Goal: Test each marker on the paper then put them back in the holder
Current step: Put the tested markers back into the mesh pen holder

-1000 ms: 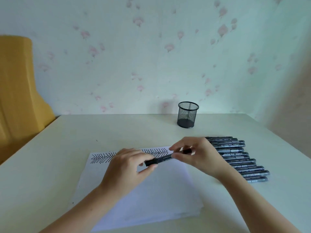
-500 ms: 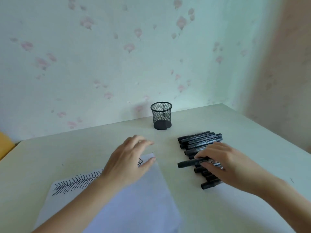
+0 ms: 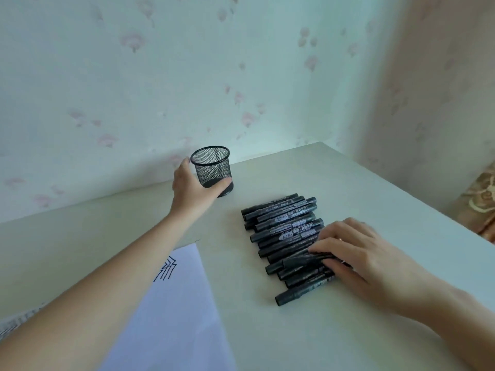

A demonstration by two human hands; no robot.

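Head view shows your left hand (image 3: pixel 193 183) reaching to the upper middle of the frame, fingers and thumb curled round the black mesh holder (image 3: pixel 211 167), which stands upright on the pale table (image 3: pixel 308 330) close to the flowered wallpaper (image 3: pixel 187 76). Through the mesh you can see nothing inside the holder. Your left forearm crosses the lower left of the frame and covers part of the white paper (image 3: pixel 174 317), so only a few black strokes of the test marks (image 3: pixel 165 270) show beside it. At right of centre lies the row of black markers (image 3: pixel 284 231), side by side and touching, caps pointing left. Your right hand (image 3: pixel 359 258) rests on the nearer end of that row, thumb and fingers pinching one marker (image 3: pixel 302 259) that sits slightly on top of its neighbours. A patterned fabric (image 3: pixel 479 202) shows at the right edge of the frame, past the table's side.
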